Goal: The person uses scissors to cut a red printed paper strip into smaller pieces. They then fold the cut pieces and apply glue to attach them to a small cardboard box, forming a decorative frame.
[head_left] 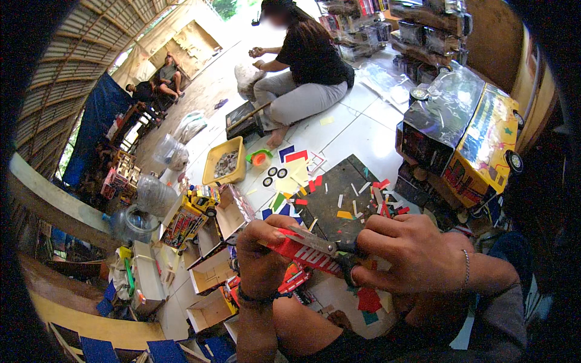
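**Red card held taut under the scissors**

Red printed card strip [296, 253] is held in front of the body, just above the lap, pinched at its left end by the left hand [261, 254], whose fingers are curled closed around it. The strip is kept roughly level and stretched toward the right, seemingly so that the blades can meet it squarely. The scissors [324, 247] are gripped by the right hand [404, 251], its fingers closed through the dark handles; the metal blades lie across the top of the strip, touching it, their tips pointing left toward the other hand's thumb. Whether the blades are parted cannot be told.

Below the hands a dark cutting mat [339, 199] is laid on the white tiled floor [357, 130], and coloured offcuts [382, 202] — red, yellow, blue, green — are scattered over it and around it, close enough that pieces can fall where they are cut. Small black wheels [273, 175] lie just beside a yellow tray [224, 160] of small parts, kept near the mat, probably for easy reach. To the left, open cardboard truck bodies [212, 275] and a yellow toy truck [189, 215] are set together, well apart from the cuttings. At the right, finished toy trucks wrapped in clear plastic [466, 130] are stacked out of the way. Farther off, another person [305, 72] is seated on the floor, both hands raised in front of the chest, holding something too small to identify.
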The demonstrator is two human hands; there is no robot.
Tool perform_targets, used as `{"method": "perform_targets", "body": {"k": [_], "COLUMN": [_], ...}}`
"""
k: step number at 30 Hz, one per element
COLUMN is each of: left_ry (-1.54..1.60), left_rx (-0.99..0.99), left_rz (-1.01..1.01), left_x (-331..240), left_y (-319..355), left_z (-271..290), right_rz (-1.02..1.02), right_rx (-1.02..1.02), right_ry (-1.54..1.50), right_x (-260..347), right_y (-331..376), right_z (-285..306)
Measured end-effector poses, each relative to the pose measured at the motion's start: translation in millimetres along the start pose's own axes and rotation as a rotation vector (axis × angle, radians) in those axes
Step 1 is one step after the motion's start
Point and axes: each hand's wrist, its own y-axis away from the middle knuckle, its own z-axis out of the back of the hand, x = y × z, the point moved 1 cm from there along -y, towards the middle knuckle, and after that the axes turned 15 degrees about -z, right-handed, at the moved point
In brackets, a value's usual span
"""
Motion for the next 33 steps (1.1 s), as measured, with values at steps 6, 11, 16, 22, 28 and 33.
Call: {"method": "perform_targets", "body": {"k": [6,11,16,22,28,33], "left_ry": [-0.014,-0.052,-0.058,-0.029,-0.069,-0.107], "left_rx": [-0.015,0.034,0.021,0.016,0.071,0.102], "left_rz": [0.021,0.017,0.020,0.017,0.076,0.091], "left_x": [1,2,4,6,3,3], "left_y": [0,0,1,0,-1,-1], "left_z": [2,5,5,4,10,11], "right_rz": [-0.030,-0.005,-0.015,-0.047,-0.061,-0.058], "right_rx": [0.050,0.026,0.012,0.064,0.055,0.033], "right_ry": [-0.012,-0.033,-0.032,-0.017,-0.032,-0.021], "right_x": [1,-1,0,1,-1,-1], "right_y": [1,-2,-2,-1,-1,0], "right_z": [4,2,1,4,3,4]}}
